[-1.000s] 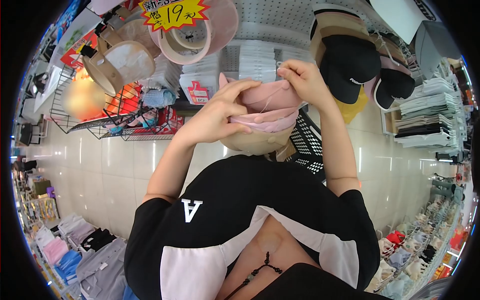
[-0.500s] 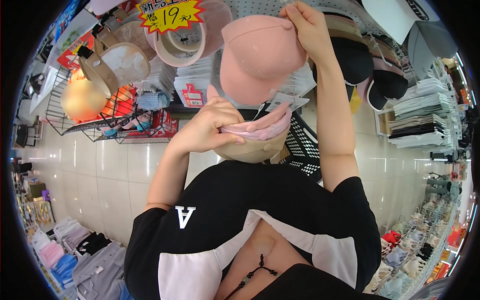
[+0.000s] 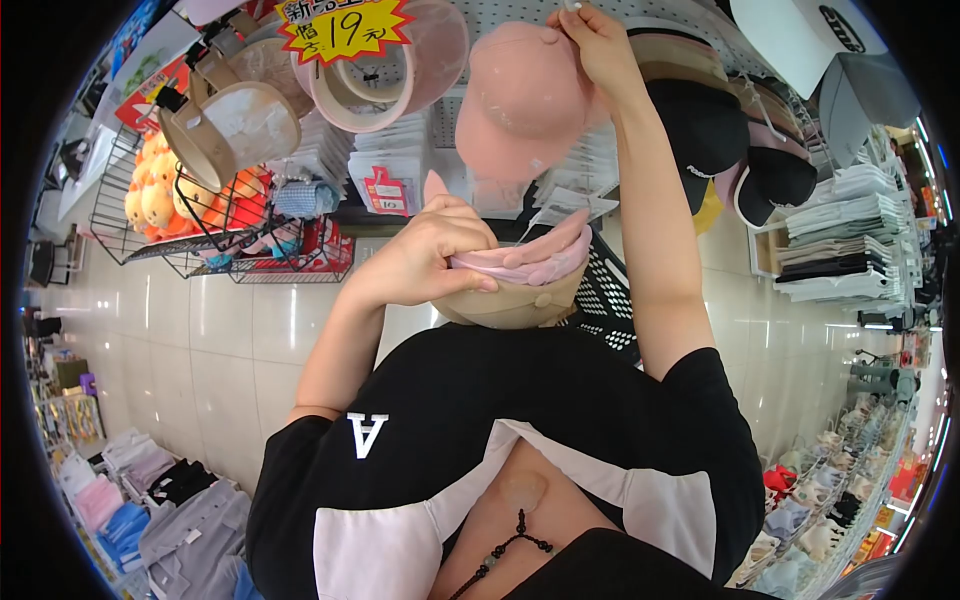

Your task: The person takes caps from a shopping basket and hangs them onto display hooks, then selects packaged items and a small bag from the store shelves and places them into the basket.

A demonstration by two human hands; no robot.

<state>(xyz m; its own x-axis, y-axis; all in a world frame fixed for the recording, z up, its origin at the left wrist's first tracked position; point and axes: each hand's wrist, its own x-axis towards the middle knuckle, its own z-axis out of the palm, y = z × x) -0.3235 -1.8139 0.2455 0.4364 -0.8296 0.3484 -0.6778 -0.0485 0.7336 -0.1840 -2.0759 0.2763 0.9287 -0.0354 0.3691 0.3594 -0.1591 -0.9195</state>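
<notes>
Several stacked pink-and-beige fabric caps (image 3: 510, 303) sit gripped in your left hand (image 3: 428, 252), near. Your right hand (image 3: 602, 48) pinches a salmon-pink curved-brim cap (image 3: 520, 95), far.

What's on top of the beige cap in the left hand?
Pink caps, stacked together. The left hand covers part of them, and the beige cap's inside is hidden.

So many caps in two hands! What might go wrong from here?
1. The left hand has its grip on just one side of the stack of caps, so one might slide out.

2. The right hand pinches the pink cap near its upper edge; a slight slip could drop it.

3. In this view, the right forearm passes close beside a black cap, and might knock it.
</notes>
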